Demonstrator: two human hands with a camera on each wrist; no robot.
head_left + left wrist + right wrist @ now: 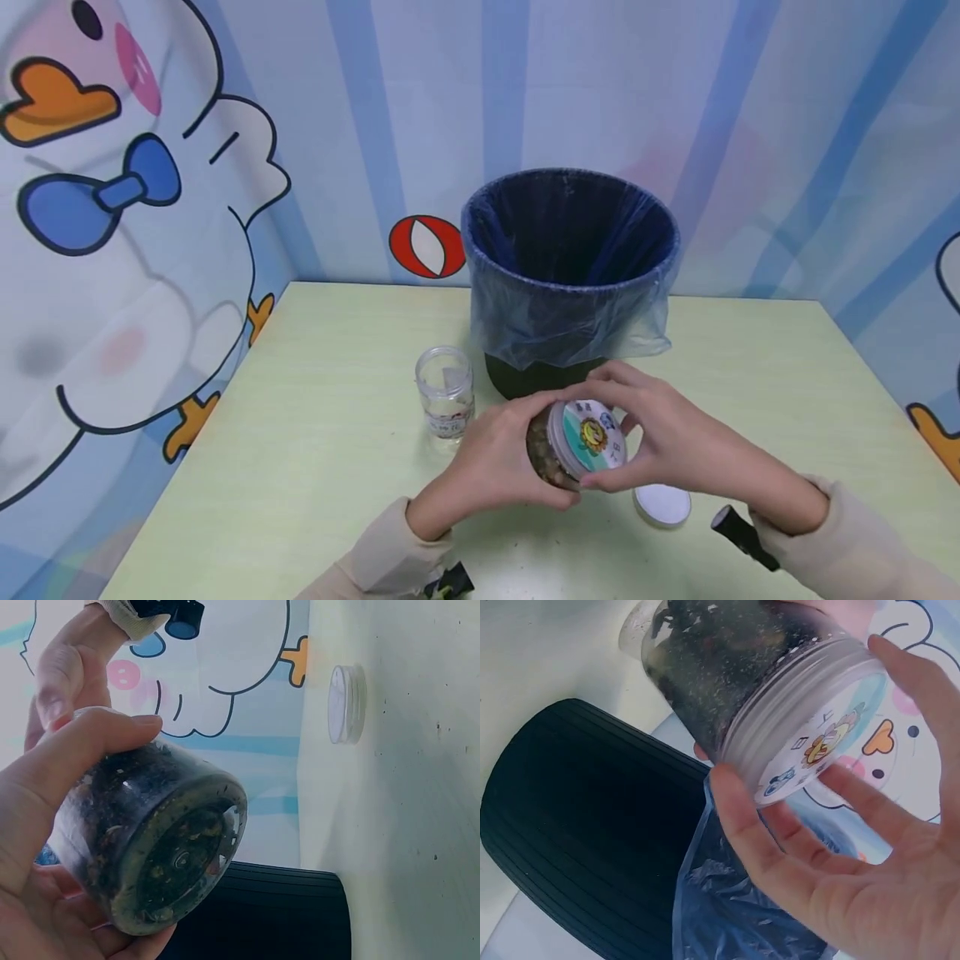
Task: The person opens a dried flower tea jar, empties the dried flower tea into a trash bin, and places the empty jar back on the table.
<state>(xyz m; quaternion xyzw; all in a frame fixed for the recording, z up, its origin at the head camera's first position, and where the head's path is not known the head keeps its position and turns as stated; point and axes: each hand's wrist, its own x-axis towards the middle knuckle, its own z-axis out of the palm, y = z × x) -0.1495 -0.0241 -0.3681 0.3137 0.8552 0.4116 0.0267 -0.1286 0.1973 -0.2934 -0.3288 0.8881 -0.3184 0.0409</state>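
A clear plastic jar (142, 810) with dark, crumbly contents is held tilted above the table, in front of the bin. My left hand (502, 458) grips its body, thumb on one side and fingers on the other. Fingers and thumb of my right hand (652, 433) pinch the rim of its lid (814, 739), which has a flower picture on a white and green label. In the left wrist view the jar's base faces the camera; the right wrist view shows the lid seated on the jar.
A dark bin (517, 379) lined with a blue bag (562, 325) stands at the back. Left of it is an open clear jar (444, 392) with a label. A white round lid (663, 505) lies near my right wrist. Small dark crumbs dot the table (330, 417).
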